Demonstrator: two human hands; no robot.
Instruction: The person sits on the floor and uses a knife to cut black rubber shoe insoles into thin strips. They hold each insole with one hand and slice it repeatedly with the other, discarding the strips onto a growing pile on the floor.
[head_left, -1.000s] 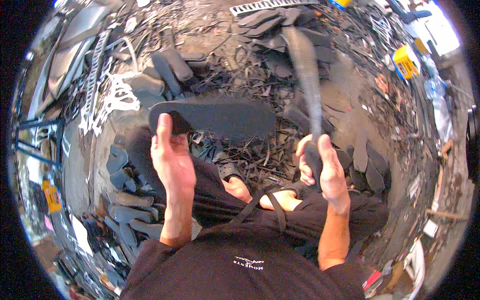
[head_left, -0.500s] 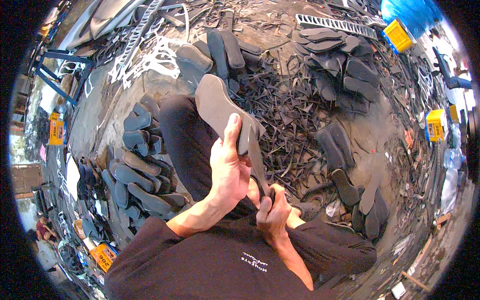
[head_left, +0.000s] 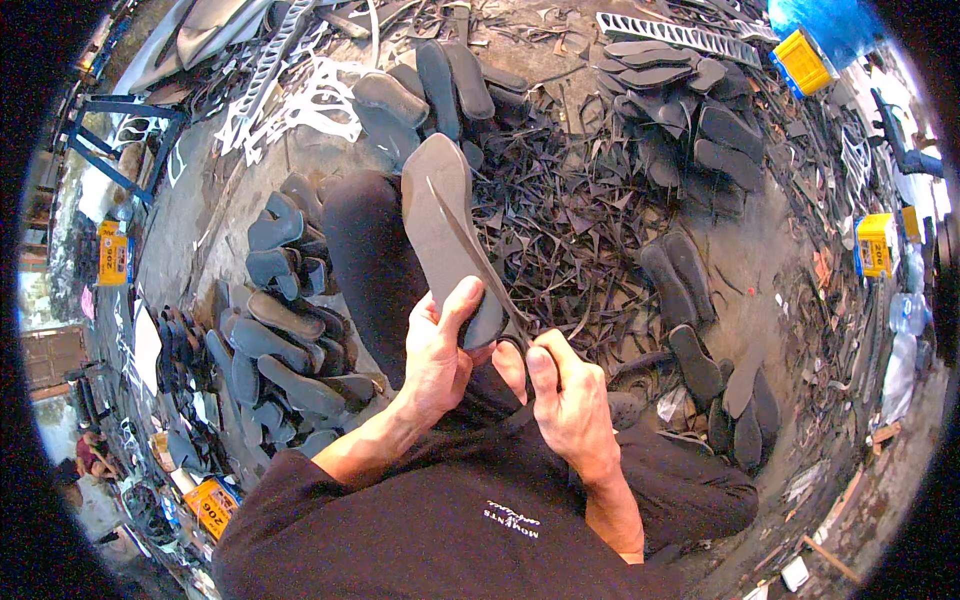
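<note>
My left hand (head_left: 432, 360) is closed around the heel end of a grey shoe sole (head_left: 438, 245), thumb pressed on its upper face. The sole points away from me, its wide toe end farthest. In my right hand (head_left: 578, 410) is a knife (head_left: 482, 262) with a long narrow blade; my fingers wrap its handle and hide most of it. The blade lies along the right part of the sole, its tip over the upper face near the toe end. Whether the edge is cutting in cannot be made out. Both hands are above my dark-trousered legs.
Dark trimmings (head_left: 570, 220) are heaped beyond my hands. Soles lie in piles at left (head_left: 285, 350), far right (head_left: 725, 140) and near right (head_left: 745, 410). White cut-out sheet waste (head_left: 310, 110), a blue metal frame (head_left: 125, 150) and yellow containers (head_left: 803, 62) stand farther out. Another person (head_left: 93, 455) is at far left.
The sole has turned more upright and come slightly nearer me. My right hand has moved up and to the right, and the knife blade now reaches across the sole toward its toe end.
</note>
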